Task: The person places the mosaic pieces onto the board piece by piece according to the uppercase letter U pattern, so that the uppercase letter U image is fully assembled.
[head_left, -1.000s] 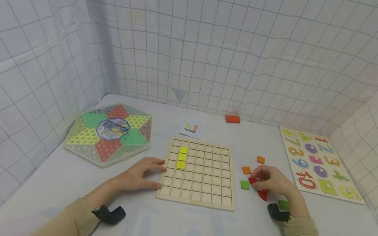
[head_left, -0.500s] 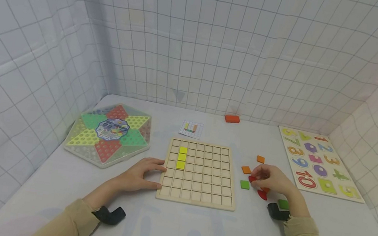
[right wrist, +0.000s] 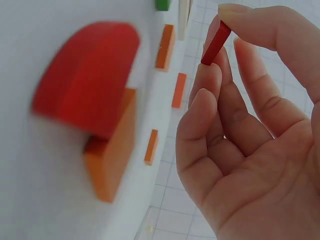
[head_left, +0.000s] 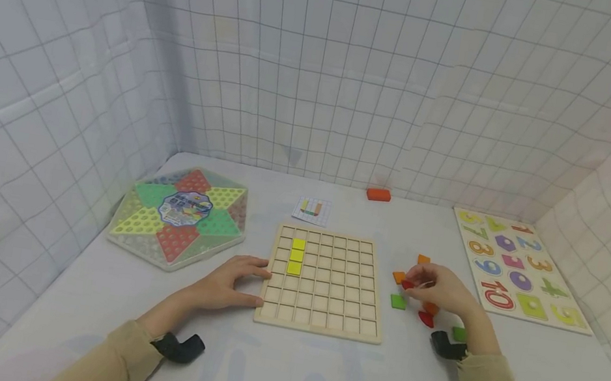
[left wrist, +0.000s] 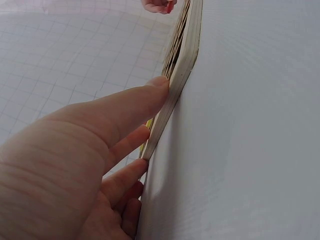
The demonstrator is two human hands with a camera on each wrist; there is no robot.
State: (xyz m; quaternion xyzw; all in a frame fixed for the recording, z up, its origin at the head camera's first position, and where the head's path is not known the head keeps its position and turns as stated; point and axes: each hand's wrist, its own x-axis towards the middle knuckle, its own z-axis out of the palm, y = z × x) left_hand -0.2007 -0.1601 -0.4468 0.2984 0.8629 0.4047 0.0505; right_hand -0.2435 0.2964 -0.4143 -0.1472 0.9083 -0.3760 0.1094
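Observation:
A wooden grid board [head_left: 328, 331] lies in the middle of the table, with several yellow square tiles [head_left: 297, 256] in its second column from the left. My left hand [head_left: 223, 283] rests at the board's left edge, its thumb and fingertips touching the side, as the left wrist view shows. Right of the board, my right hand [head_left: 441, 290] pinches a small red tile [right wrist: 216, 44] between thumb and fingertips, held edge-on above the table. Below that hand, a red quarter-round tile [head_left: 426, 318] leans over an orange tile [right wrist: 112, 157].
Near the right hand lie green tiles [head_left: 398, 302] and orange tiles [head_left: 399, 277]. Behind the board are a pattern card [head_left: 312, 210] and a red block [head_left: 378, 195]. A Chinese checkers set [head_left: 179, 218] stands left, a number puzzle board [head_left: 521, 269] right.
The right hand has lifted the red tile slightly from beside the green one. The left hand keeps its place at the board. The head view has shifted a little.

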